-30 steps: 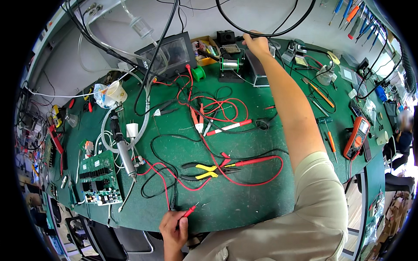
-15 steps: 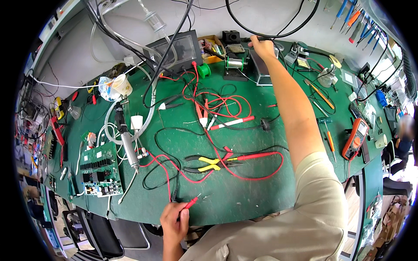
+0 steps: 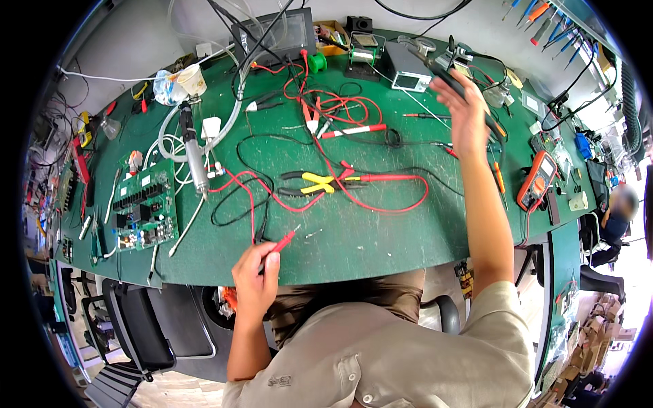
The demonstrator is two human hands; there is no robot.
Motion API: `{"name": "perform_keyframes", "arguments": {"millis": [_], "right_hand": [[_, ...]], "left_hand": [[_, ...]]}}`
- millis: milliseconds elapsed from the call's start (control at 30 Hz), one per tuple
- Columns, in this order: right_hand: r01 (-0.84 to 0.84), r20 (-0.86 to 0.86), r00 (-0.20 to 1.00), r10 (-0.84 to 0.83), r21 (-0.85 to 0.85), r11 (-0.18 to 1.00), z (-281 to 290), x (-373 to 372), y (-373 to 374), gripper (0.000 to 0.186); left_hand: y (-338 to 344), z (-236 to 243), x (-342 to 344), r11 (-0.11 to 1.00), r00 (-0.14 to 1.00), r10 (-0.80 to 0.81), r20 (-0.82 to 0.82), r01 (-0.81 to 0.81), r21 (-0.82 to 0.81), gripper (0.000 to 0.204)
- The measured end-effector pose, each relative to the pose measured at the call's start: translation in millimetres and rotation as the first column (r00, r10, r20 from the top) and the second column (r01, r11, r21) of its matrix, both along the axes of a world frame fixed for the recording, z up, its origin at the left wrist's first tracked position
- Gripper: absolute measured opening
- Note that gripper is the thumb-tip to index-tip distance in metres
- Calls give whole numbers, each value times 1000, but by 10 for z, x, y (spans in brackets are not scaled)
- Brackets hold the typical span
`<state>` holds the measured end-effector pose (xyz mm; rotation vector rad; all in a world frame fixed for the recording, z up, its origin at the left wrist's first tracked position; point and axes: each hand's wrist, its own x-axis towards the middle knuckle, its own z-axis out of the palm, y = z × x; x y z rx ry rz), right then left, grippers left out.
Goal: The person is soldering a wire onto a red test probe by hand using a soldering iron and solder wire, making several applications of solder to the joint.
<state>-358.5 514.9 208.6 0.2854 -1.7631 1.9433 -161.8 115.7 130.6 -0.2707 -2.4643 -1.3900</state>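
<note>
My left hand (image 3: 255, 277) is closed around a red test probe (image 3: 284, 241) at the table's near edge, its metal tip pointing up and to the right. A black wand-shaped tool (image 3: 442, 70) with a greyish front end is in my right hand (image 3: 466, 122), raised over the right side of the table; its exact kind is unclear. Just behind it stands a grey instrument box (image 3: 405, 66) with a small screen. Between my hands lie yellow-and-black pliers (image 3: 316, 179) and red and black test leads (image 3: 398, 210).
A green circuit board (image 3: 145, 204) and a grey cylindrical tool (image 3: 194, 153) lie at the left. An orange multimeter (image 3: 537, 180) rests at the right. Far back are a dark monitor (image 3: 275, 37) and a green spool (image 3: 317, 63). An office chair (image 3: 139, 326) stands below left.
My right hand has drawn back from beside the instrument box, bringing the black wand-shaped tool toward me and to the right. My left hand keeps the red probe. The view has shifted.
</note>
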Motion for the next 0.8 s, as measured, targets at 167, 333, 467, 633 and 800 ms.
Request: {"name": "perform_keyframes", "arguments": {"millis": [167,333,467,633,800], "right_hand": [[-234,-13,967,256,-449,862,-297,1009,-50,16],[-292,36,905,423,-670,682,-490,1555,-334,15],[-264,57,895,442,-731,629,-566,1709,-457,20],[-340,27,882,471,-656,674,-650,1790,-491,21],[-354,-43,929,369,-404,844,-707,1892,-615,27]], "left_hand": [[-35,-96,35,1000,999,29,-20,-29,-11,15],[-38,-150,36,999,999,37,-12,-37,8,15],[-15,-137,37,998,1000,29,2,-29,48,15],[-11,-135,44,998,1000,29,7,-29,50,16],[-16,-147,42,999,1000,29,0,-29,23,15]]}}
